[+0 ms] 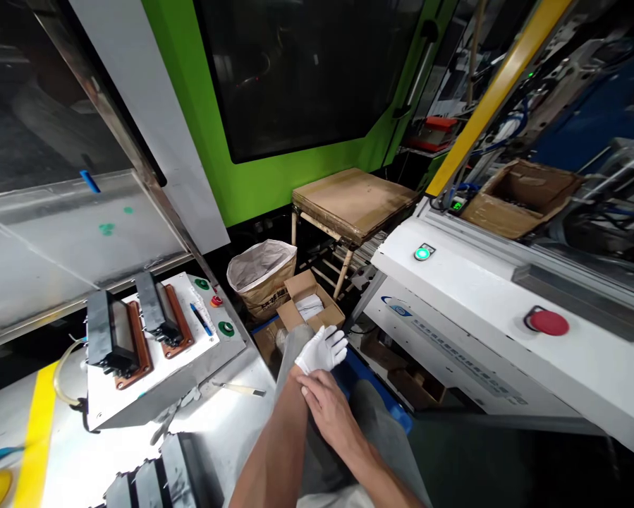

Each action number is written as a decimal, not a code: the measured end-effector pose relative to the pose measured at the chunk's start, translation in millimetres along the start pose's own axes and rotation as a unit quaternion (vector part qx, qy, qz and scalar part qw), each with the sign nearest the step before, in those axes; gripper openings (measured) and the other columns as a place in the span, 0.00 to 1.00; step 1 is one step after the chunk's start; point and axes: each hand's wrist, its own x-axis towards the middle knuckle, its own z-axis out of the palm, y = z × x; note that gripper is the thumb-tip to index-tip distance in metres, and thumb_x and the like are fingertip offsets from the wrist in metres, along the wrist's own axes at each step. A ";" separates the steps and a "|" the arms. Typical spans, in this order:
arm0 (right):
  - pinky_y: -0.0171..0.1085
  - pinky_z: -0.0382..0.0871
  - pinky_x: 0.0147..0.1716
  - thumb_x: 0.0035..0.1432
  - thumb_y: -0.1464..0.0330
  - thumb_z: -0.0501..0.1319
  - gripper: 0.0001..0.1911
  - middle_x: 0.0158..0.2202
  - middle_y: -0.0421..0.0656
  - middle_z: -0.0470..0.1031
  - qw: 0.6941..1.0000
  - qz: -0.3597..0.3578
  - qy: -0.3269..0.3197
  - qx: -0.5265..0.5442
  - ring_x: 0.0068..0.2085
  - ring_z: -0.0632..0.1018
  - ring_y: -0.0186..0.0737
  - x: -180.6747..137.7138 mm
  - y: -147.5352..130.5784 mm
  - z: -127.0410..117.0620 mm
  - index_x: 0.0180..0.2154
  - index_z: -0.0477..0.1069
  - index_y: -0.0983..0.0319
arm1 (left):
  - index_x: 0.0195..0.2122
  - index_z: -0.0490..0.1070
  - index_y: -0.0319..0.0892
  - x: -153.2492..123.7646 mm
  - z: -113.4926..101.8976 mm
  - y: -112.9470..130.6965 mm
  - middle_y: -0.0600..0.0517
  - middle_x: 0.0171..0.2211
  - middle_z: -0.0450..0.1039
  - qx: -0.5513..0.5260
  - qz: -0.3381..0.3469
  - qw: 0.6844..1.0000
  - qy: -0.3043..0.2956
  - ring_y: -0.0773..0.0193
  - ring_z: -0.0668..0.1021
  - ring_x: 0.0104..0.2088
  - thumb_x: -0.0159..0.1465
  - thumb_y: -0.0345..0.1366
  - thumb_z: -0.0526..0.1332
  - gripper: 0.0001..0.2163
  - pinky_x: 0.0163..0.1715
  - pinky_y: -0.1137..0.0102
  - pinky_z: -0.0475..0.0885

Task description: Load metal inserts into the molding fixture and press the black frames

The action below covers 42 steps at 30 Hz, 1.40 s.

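My left hand (324, 351) wears a white glove, with its fingers spread apart and nothing in them. Bare and bent over the left wrist, my right hand (324, 402) has its fingers closed at the glove's cuff. Just beyond the gloved hand stands an open cardboard box (327, 316) holding folded white cloth-like items (309, 306). My legs in grey trousers (372, 406) are below the hands.
Black parts sit in brown holders (176, 317) on a control box to the left, with a blue pen (200, 319). A knife-like tool (241, 389) lies on the bench. A paper sack (261, 279), a cardboard-topped stand (353, 197) and a white machine with a red button (549, 322) surround me.
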 end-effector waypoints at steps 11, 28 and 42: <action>0.40 0.69 0.48 0.71 0.71 0.54 0.12 0.42 0.42 0.74 0.999 -0.023 -0.018 0.028 0.46 0.74 0.41 0.2 7.5 -1.6 0.40 0.76 0.57 | 0.45 0.76 0.47 4.7 -5.1 -2.1 0.53 0.44 0.81 0.005 -0.002 1.000 -0.008 0.61 0.80 0.44 0.71 0.49 0.53 0.16 0.49 0.60 0.67; 0.44 0.73 0.49 0.71 0.70 0.51 0.11 0.44 0.45 0.75 0.999 -0.019 0.040 -0.025 0.47 0.76 0.43 -0.2 6.5 0.5 0.42 0.73 0.59 | 0.45 0.75 0.47 11.6 -12.3 -1.8 0.51 0.44 0.80 0.008 0.000 1.000 -0.014 0.60 0.80 0.44 0.67 0.49 0.60 0.13 0.49 0.61 0.67; 0.46 0.75 0.54 0.59 0.83 0.49 0.21 0.52 0.49 0.74 0.999 -0.005 0.046 -0.014 0.54 0.76 0.45 0.4 22.1 4.9 0.37 0.78 0.60 | 0.46 0.73 0.46 14.8 -14.3 -3.8 0.50 0.44 0.79 0.009 -0.001 1.000 0.010 0.59 0.80 0.43 0.70 0.49 0.55 0.15 0.47 0.60 0.67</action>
